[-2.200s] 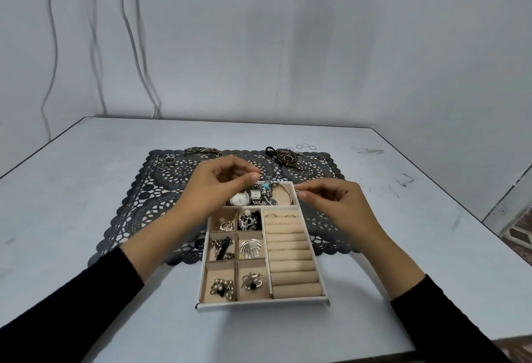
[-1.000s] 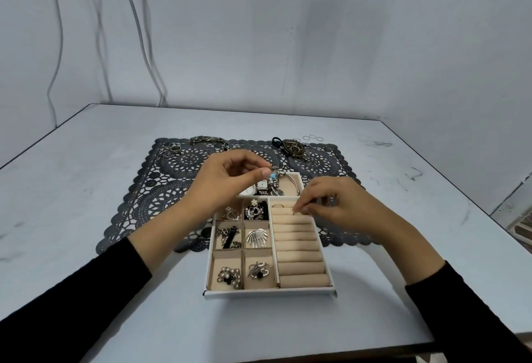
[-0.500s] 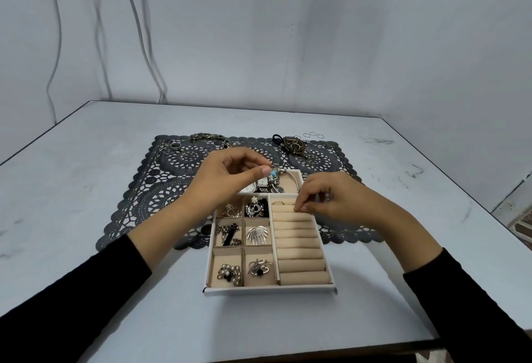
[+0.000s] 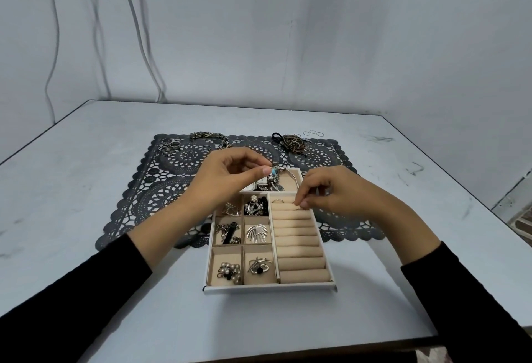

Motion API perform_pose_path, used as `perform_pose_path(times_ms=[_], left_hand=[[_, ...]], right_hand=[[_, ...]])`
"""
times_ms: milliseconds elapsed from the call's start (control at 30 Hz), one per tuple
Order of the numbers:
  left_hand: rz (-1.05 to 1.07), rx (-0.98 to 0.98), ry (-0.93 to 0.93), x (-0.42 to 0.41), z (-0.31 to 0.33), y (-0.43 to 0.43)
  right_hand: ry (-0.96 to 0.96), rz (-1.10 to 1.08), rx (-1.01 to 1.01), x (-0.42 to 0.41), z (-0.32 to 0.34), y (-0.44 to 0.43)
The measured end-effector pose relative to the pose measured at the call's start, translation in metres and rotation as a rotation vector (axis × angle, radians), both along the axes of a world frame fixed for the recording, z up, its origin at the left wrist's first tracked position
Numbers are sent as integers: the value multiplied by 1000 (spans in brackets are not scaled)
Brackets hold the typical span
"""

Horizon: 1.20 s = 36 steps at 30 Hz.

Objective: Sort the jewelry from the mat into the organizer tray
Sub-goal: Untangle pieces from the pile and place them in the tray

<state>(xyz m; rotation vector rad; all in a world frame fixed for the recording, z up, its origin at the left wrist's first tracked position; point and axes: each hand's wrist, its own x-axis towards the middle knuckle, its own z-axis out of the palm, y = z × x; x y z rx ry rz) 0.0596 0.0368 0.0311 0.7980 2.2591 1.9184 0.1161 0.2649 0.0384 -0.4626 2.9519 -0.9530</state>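
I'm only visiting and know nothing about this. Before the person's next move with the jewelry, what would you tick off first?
1. Left hand grip on the silver piece with a turquoise stone: ok, pinched above the far compartment of the white-rimmed beige organizer tray.
2. Right hand grip on a small ring-like piece at the top of the beige ring rolls: ok.
3. That piece seated in its slot: cannot tell, the hand covers most of it.
4. Free ring rows: ok, most are bare.
5. Tray flat on the grey table: ok.
6. Dark lace mat cleared: not ok; a cluster of metal rings, a chain bracelet and a dark pendant lie on it.
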Motion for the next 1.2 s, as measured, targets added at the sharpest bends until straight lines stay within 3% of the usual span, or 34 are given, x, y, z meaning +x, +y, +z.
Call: perform_pose_path(times_ms=[333, 433, 533, 667, 800, 1033, 1200], left_hand=[[-2, -22, 14, 0, -1, 0], [-1, -18, 13, -1, -2, 0], [-13, -29, 38, -1, -2, 1], [-50, -95, 98, -2, -4, 5], [-91, -186, 175, -3, -7, 8], [-142, -349, 336, -1, -10, 11], [-177, -426, 445, -3, -11, 10]], right_hand=[[-5, 32, 26, -2, -3, 1], [-26, 2, -96, 1, -4, 5], [21, -135, -290, 5, -11, 11], [205, -425, -347, 1, -29, 20], [249, -534, -205, -2, -44, 28], [223, -455, 97, 1, -58, 28], [209, -431, 165, 1, -58, 26]])
